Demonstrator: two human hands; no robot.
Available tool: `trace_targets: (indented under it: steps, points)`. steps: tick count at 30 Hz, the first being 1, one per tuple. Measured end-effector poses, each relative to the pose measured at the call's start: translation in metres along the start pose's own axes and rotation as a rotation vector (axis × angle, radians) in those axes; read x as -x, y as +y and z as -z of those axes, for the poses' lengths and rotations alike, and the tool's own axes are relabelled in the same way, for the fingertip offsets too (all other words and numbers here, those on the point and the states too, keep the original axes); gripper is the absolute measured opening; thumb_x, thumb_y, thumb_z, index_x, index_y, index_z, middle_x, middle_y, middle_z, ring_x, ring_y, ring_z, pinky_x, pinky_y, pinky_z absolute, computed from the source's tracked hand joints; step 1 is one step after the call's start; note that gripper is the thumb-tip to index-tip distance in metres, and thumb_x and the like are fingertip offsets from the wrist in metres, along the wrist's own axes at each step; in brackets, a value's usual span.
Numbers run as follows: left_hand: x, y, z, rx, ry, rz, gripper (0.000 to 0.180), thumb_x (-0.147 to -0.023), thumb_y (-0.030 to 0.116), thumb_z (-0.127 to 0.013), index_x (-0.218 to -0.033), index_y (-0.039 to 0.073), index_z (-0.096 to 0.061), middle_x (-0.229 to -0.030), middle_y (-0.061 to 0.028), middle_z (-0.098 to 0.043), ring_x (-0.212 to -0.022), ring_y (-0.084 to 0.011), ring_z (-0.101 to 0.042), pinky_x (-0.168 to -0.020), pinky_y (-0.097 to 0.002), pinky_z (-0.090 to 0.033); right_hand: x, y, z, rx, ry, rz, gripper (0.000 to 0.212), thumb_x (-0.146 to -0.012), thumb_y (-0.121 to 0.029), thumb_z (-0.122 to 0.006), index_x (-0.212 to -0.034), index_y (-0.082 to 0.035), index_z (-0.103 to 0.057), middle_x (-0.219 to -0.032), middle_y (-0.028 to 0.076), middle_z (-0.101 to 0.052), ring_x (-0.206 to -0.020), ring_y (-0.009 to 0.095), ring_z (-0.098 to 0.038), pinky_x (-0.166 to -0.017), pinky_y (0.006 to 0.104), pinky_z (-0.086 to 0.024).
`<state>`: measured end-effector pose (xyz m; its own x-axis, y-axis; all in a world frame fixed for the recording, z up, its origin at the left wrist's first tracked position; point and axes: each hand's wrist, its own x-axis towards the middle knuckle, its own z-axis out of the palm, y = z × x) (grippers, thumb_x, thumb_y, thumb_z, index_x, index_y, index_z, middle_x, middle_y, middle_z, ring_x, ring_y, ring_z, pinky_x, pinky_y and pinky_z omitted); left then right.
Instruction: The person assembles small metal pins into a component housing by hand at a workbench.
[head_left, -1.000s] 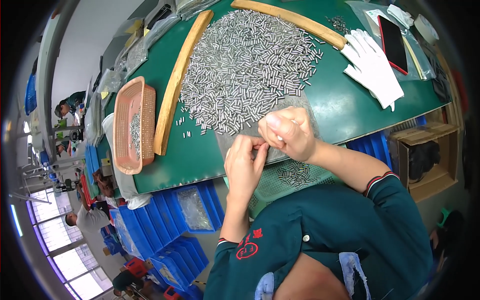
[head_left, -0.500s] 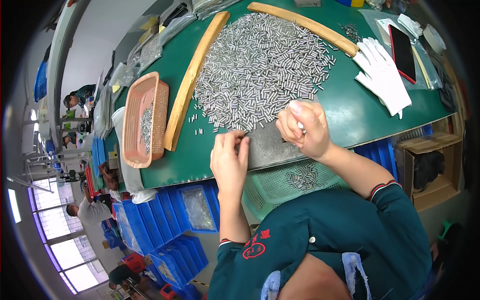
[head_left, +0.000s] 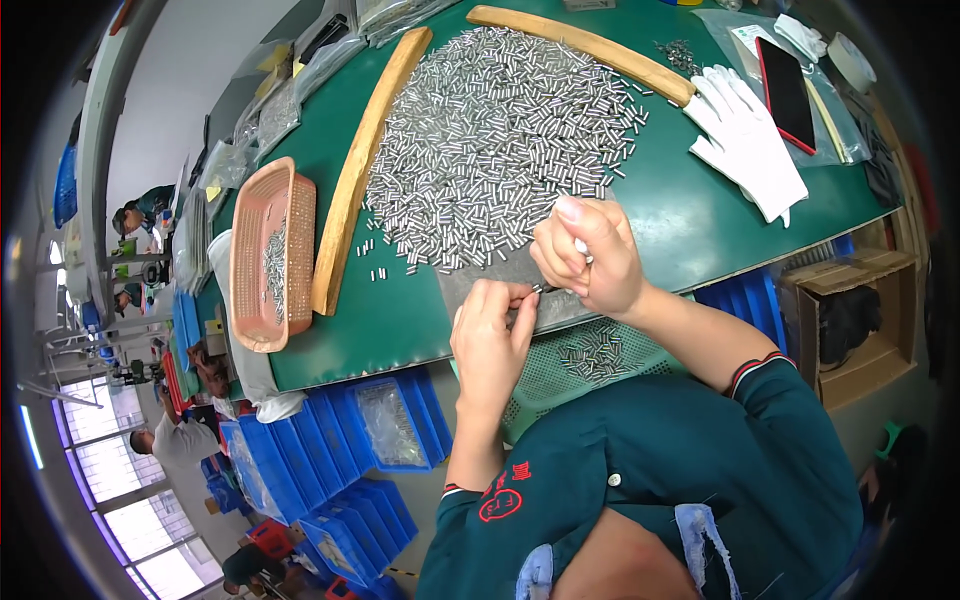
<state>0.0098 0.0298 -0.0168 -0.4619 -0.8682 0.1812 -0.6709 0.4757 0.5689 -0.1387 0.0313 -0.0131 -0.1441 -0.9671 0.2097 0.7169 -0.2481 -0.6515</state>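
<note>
A broad heap of small metal pins covers the middle of the green table. Just in front of it, over a grey metal plate, my left hand pinches one short pin between thumb and fingertips. Close by on the right, my right hand is curled into a fist round a slim tool, whose white end shows between the fingers; its kind is hidden. Below the table edge, a green mesh basket holds several pins.
Two wooden bars flank the heap. A pink basket with pins stands at the left. A white glove and a phone lie at the right. Blue bins and a cardboard box stand below the table.
My left hand has moved right from the heap's near edge, a pin now showing in its fingertips, up to my right hand. My right fist stays closed. The whole view has shifted slightly.
</note>
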Motion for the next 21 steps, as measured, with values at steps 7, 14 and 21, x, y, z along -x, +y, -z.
trace_targets:
  steps: [7,14,21]
  points:
    - [0.0003,-0.0014,-0.0012,0.036,0.006,-0.007,0.010,-0.073,0.008,-0.067,-0.076,0.008,-0.057,-0.069,-0.0021,-0.051,-0.054,-0.0158,-0.049,-0.055,-0.0296,-0.038,0.0008,0.0001,-0.0001,-0.015,-0.009,0.023,0.045,-0.093,-0.021,-0.034,-0.050,-0.007,-0.035,-0.041,0.002,-0.032,-0.034,0.007,-0.025,-0.034,0.0227,-0.022]
    - [0.0002,-0.0025,-0.0012,0.035,0.008,-0.023,0.009,-0.072,0.008,-0.067,-0.076,0.008,-0.058,-0.069,-0.0024,-0.051,-0.055,-0.0167,-0.049,-0.055,-0.0304,-0.038,0.0005,0.0032,-0.0009,0.012,-0.015,0.045,0.045,-0.092,-0.021,-0.034,-0.049,-0.007,-0.035,-0.041,0.003,-0.033,-0.034,0.008,-0.025,-0.035,0.0226,-0.023]
    - [-0.0004,-0.0031,-0.0008,0.033,-0.002,-0.046,0.009,-0.072,0.007,-0.066,-0.076,0.008,-0.058,-0.071,-0.0046,-0.050,-0.059,-0.0215,-0.051,-0.057,-0.0336,-0.039,0.0020,0.0011,-0.0047,0.190,-0.093,0.067,0.042,-0.090,-0.018,-0.035,-0.050,-0.005,-0.036,-0.043,0.004,-0.037,-0.036,0.008,-0.028,-0.038,0.0238,-0.024]
